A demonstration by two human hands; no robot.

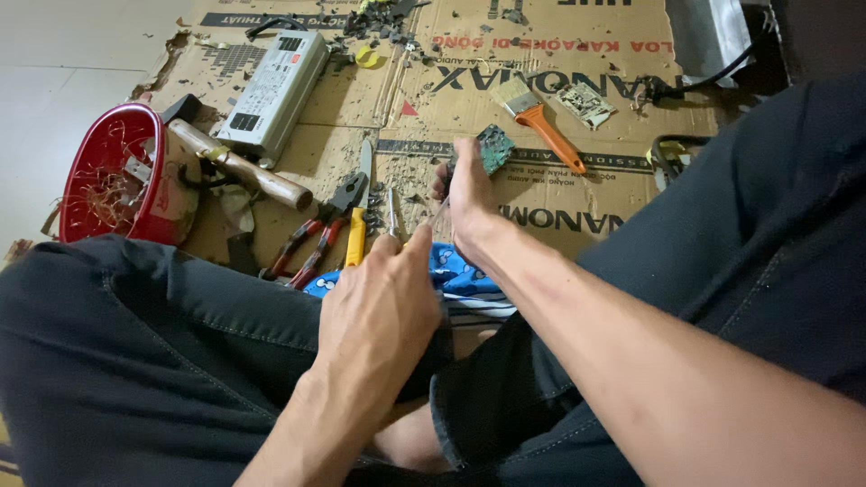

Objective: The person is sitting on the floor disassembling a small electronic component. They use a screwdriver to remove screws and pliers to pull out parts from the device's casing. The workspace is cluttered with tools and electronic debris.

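My right hand point(467, 194) reaches forward over the cardboard point(577, 194) and grips a small green circuit board point(495, 146) by its lower edge. My left hand point(379, 302) is closed just behind it, above my dark trouser leg, around a thin tool point(439, 213) with a metal shaft; a bit of yellow handle shows at my fingers. The shaft points up towards my right hand and the board. The tool's tip is hidden behind my right hand.
On the cardboard lie red-handled pliers point(311, 242), a yellow-handled knife point(358, 230), a wooden-handled hammer point(244, 167), a silver power supply box point(271, 90), an orange-handled paintbrush point(541, 122) and another small board point(586, 104). A red bowl point(77, 171) of wire scraps stands at the left. Blue patterned fabric point(460, 275) lies under my hands.
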